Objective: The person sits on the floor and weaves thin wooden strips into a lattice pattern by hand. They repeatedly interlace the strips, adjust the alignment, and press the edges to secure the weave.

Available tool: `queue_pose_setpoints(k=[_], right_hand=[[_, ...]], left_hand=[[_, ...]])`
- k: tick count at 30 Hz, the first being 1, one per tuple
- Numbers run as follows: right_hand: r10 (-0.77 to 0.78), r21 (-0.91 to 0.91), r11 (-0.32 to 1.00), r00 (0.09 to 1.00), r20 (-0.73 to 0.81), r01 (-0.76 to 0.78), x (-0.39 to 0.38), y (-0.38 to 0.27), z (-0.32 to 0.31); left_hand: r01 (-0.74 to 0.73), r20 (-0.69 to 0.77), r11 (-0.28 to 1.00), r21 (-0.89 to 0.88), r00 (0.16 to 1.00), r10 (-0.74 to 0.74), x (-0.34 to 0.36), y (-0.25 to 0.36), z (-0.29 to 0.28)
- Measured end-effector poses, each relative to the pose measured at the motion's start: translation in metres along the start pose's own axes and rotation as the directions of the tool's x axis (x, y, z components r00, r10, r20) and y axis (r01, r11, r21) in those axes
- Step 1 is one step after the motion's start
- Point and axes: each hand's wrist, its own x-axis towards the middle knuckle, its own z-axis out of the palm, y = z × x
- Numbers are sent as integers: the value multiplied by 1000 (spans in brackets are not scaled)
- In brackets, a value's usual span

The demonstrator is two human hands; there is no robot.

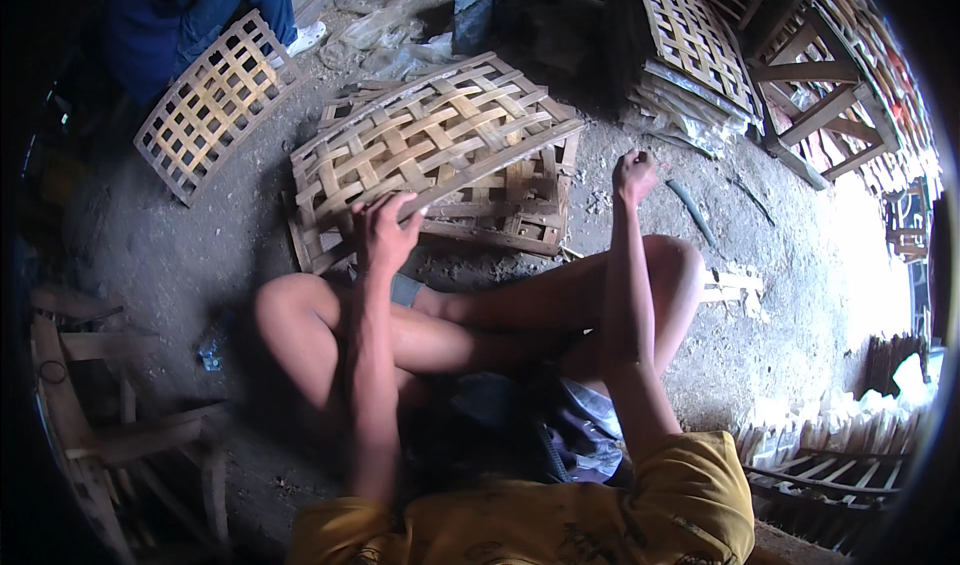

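In front of my crossed legs, a woven bamboo panel point(410, 145) with a wooden frame lies tilted on top of other lattice panels point(515, 227). My left hand point(385, 230) is closed on the near edge of the top panel, its fingers bent over the frame. To the right of the stack, my right hand point(636, 175) is raised above the ground, apart from the panel. Its fingers are curled into a fist, and whatever may be in them is hidden.
At the upper left, a seated person point(235, 10) is beside another lattice panel point(215, 105). More panels point(705, 45) are stacked at the upper right near a wooden frame point(820, 95). A dark strip point(692, 212) lies right of my hand. Wooden furniture point(130, 435) stands lower left.
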Motion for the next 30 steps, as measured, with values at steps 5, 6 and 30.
queue_pose_setpoints(k=[5, 6, 30], right_hand=[[-84, 160, 986, 980, 181, 55, -31, -36, 0], [-161, 204, 973, 946, 283, 105, -47, -47, 0], [-375, -59, 874, 748, 548, 482, -54, -78, 5]], left_hand=[[-35, -42, 999, 2, 999, 35, 8, 4, 2], [-16, -31, 1000, 6, 999, 16, 7, 3, 1], [-8, -38, 999, 34, 999, 9, 10, 11, 6]])
